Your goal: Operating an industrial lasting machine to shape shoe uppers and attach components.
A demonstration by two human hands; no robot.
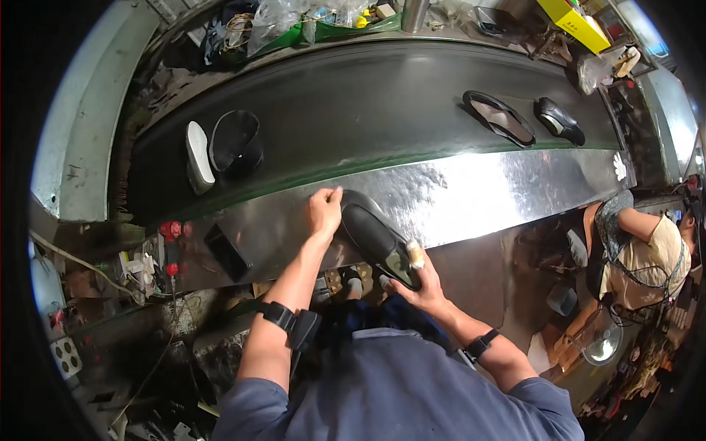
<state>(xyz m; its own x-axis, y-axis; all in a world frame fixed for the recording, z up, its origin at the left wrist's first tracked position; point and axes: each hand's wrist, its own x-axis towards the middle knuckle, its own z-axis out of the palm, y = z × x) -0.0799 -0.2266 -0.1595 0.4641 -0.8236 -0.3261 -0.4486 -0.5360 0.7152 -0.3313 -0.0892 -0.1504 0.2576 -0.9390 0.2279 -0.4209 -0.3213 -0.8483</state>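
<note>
A black slip-on shoe is tilted over the near edge of the metal ledge, toe pointing away and to the left. Its heel end rests in my right hand, which is closed around it; pale tape wraps one of its digits. Beside the toe, my left hand is curled with fingers pressed together. Whether something small is pinched in it, I cannot make out. The shiny metal ledge runs under and beyond both hands.
Behind the ledge lies a dark conveyor belt carrying a white-soled shoe, a black round piece, an open black shoe and another black shoe. A phone-like dark slab lies left. Another person works at right.
</note>
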